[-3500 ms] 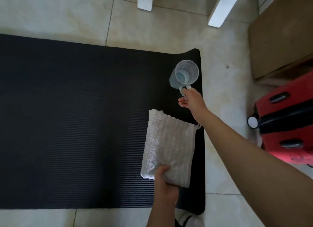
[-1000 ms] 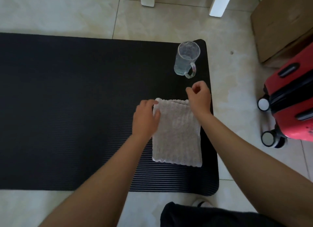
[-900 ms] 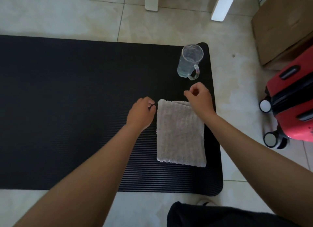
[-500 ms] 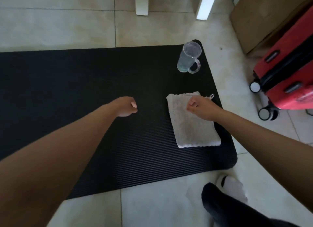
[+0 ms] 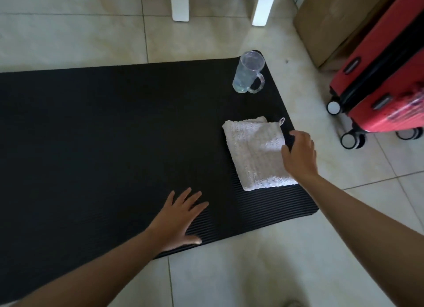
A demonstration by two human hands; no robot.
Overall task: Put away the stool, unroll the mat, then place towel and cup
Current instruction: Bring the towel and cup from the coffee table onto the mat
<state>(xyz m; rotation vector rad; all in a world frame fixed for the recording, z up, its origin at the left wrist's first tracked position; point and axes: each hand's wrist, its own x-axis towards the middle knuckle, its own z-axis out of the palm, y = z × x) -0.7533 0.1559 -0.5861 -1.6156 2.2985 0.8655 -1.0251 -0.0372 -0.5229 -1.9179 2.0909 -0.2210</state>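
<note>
The left hand [image 5: 181, 217] lies flat on the black mat [image 5: 114, 134] near its front edge, fingers spread wide, holding nothing. The right hand [image 5: 300, 155] hovers over the right edge of the folded white towel [image 5: 254, 150], fingers loosely curled and parted, gripping nothing; whether it touches the cloth cannot be told. The towel lies on the mat's right end. The clear cup [image 5: 247, 75] stands upright on the mat's far right corner, apart from the towel. A red suitcase [image 5: 385, 77] stands on the tiled floor [image 5: 229, 272] to the right.
</note>
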